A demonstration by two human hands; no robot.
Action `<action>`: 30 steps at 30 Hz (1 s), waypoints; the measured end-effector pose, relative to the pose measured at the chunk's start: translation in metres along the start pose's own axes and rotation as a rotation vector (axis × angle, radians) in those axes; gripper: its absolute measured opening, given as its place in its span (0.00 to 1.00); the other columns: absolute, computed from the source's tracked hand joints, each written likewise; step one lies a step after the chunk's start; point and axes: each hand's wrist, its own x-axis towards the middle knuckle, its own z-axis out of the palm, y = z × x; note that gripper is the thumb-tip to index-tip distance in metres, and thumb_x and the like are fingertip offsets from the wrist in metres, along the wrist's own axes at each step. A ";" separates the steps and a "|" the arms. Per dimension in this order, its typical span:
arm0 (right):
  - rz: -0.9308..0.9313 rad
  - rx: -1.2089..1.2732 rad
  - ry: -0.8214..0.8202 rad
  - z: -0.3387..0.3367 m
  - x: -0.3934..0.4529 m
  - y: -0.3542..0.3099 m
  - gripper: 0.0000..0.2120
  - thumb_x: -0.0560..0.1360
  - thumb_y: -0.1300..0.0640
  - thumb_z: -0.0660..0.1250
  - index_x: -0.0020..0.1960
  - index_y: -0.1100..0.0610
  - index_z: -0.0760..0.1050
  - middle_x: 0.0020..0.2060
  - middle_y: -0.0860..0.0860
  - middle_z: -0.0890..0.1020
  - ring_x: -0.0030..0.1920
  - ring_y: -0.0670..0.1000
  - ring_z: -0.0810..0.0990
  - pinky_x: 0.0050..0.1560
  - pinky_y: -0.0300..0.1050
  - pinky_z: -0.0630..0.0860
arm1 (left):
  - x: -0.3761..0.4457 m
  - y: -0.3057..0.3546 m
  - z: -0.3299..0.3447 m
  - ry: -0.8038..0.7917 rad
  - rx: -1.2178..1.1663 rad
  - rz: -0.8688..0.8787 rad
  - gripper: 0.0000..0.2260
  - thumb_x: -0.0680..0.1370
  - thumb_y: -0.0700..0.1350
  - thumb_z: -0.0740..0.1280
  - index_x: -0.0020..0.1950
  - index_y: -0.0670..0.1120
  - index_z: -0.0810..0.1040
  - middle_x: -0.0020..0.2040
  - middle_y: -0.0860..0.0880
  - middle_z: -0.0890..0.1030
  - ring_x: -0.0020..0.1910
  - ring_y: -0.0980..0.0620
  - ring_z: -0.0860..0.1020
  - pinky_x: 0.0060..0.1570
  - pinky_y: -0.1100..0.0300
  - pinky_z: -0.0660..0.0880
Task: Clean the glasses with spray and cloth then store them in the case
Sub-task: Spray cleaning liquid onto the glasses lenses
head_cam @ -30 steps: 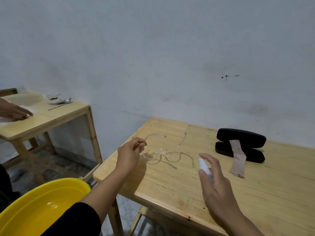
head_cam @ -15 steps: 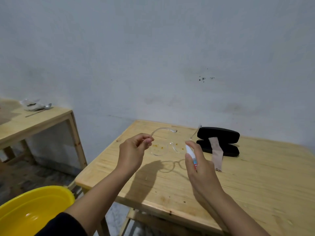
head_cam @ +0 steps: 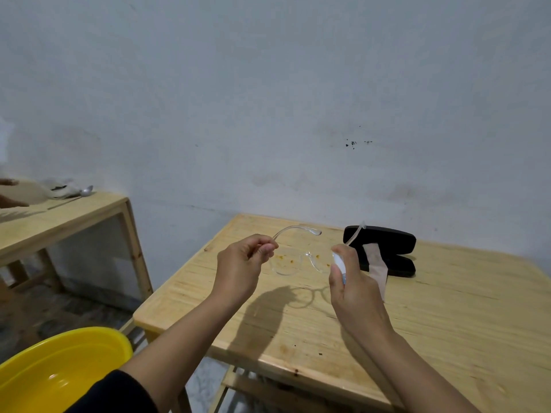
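Note:
My left hand point(head_cam: 241, 269) pinches the left temple of the clear-framed glasses point(head_cam: 290, 265) and holds them in the air above the wooden table point(head_cam: 447, 308). Orange specks dot the lenses. Just right of the glasses, my right hand point(head_cam: 354, 296) grips a small white spray bottle point(head_cam: 339, 263), its top pointing at the right lens. Behind it on the table lies the open black glasses case point(head_cam: 384, 242), with a beige cloth point(head_cam: 376, 265) draped over its front edge.
A yellow basin point(head_cam: 59, 374) sits low at the left, beside the table's near corner. A second wooden table point(head_cam: 68, 213) stands at the left with a spoon point(head_cam: 85, 191) and crumpled wrapping; another person's hand point(head_cam: 9, 198) shows at its far edge.
My left hand lifted the glasses off the table. My right hand brought the spray bottle up close to the right lens. The view has shifted slightly.

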 end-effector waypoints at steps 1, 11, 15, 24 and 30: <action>-0.036 -0.018 -0.019 0.004 0.000 0.000 0.17 0.80 0.56 0.54 0.68 0.50 0.63 0.27 0.50 0.72 0.41 0.55 0.69 0.42 0.50 0.74 | 0.000 0.000 0.001 0.001 0.000 0.001 0.09 0.76 0.41 0.67 0.39 0.52 0.81 0.38 0.50 0.84 0.44 0.53 0.83 0.53 0.55 0.78; -0.197 0.036 0.000 0.030 -0.005 -0.011 0.11 0.80 0.52 0.53 0.60 0.40 0.58 0.26 0.44 0.68 0.26 0.44 0.68 0.29 0.42 0.65 | -0.003 0.007 0.011 -0.016 -0.010 0.023 0.08 0.77 0.42 0.66 0.40 0.52 0.81 0.40 0.50 0.84 0.44 0.53 0.83 0.52 0.57 0.78; 0.242 0.752 0.144 0.019 -0.015 -0.008 0.11 0.80 0.54 0.54 0.58 0.38 0.66 0.25 0.51 0.70 0.20 0.46 0.64 0.20 0.40 0.62 | 0.002 0.009 0.004 0.047 -0.096 0.010 0.08 0.77 0.41 0.66 0.41 0.50 0.81 0.39 0.53 0.84 0.42 0.58 0.83 0.49 0.65 0.77; 0.652 1.504 -0.065 0.008 0.004 0.000 0.07 0.79 0.53 0.58 0.56 0.47 0.69 0.24 0.50 0.68 0.17 0.44 0.61 0.15 0.31 0.56 | 0.001 0.012 0.006 0.050 -0.186 0.021 0.09 0.77 0.40 0.65 0.41 0.49 0.82 0.35 0.57 0.83 0.42 0.55 0.83 0.50 0.61 0.78; 0.665 1.456 -0.296 0.031 -0.005 -0.009 0.09 0.80 0.54 0.57 0.59 0.47 0.70 0.25 0.52 0.70 0.17 0.45 0.62 0.15 0.32 0.58 | -0.002 0.019 0.015 0.040 -0.183 0.031 0.08 0.77 0.40 0.66 0.40 0.49 0.81 0.36 0.56 0.83 0.42 0.54 0.83 0.50 0.61 0.78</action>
